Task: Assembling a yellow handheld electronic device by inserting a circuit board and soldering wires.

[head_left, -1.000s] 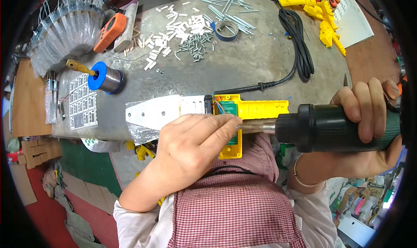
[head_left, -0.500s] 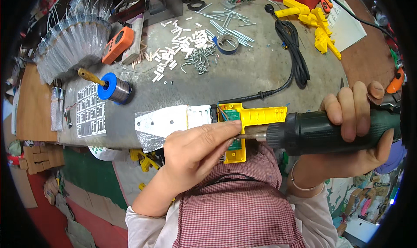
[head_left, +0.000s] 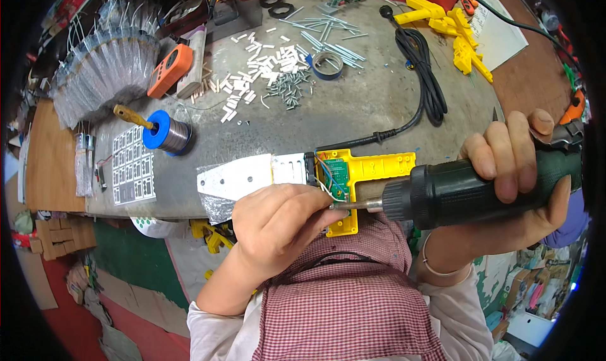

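My right hand (head_left: 512, 162) is wrapped round a dark green electric screwdriver (head_left: 442, 195) held level, its bit pointing left. The bit's tip reaches the bent fingers of my left hand (head_left: 278, 225). Those fingertips are pinched together there; what they hold, if anything, is hidden. Just beyond them lies a yellow plastic housing half (head_left: 382, 167), shaped with a handle. A green circuit board (head_left: 338, 171) with thin coloured wires sits inside it. From the housing's left side extends a flat white tapered piece (head_left: 237, 174), partly wrapped in clear film. A black power cord (head_left: 360, 142) runs from the housing.
White sleeves (head_left: 278, 59), metal screws (head_left: 289, 90), long rods (head_left: 331, 48) and a tape roll (head_left: 327, 65) lie farther back. A solder spool (head_left: 169, 132) and orange meter (head_left: 170, 69) stand left, near wrapped parts (head_left: 107, 70). Yellow housings (head_left: 464, 42) lie far right.
My left fingers have drawn back from over the circuit board toward its near edge, uncovering more board and wires. The screwdriver has shifted slightly left, its bit still at my fingertips.
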Motion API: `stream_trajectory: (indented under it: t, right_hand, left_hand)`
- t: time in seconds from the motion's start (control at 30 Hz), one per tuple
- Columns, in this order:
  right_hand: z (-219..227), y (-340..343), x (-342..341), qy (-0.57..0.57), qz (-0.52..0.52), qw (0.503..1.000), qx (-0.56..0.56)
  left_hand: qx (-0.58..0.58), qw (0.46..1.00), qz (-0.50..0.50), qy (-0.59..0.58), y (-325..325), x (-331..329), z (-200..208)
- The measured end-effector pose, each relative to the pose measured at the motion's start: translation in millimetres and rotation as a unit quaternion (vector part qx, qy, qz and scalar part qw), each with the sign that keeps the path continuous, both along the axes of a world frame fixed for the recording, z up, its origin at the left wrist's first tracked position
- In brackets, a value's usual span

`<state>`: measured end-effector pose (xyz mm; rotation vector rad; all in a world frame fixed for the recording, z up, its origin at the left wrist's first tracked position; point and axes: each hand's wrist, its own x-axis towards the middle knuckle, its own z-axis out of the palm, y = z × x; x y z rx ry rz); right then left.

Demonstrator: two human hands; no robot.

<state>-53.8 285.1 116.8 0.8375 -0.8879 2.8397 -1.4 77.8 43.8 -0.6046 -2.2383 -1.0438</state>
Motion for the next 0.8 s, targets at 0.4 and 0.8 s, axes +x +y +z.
stream_trajectory:
  t: [0.4, 0.8]
  right_hand:
    - [-6, -2, 0, 0.006, -0.024, 0.999, 0.030]
    - [-45, -1, 7, 0.069, -0.101, 0.975, 0.187]
  left_hand:
    - [-0.075, 0.997, 0.010, 0.004, 1, 0, 2]
    - [-0.156, 0.959, -0.175, -0.156, -19, -31, -21]
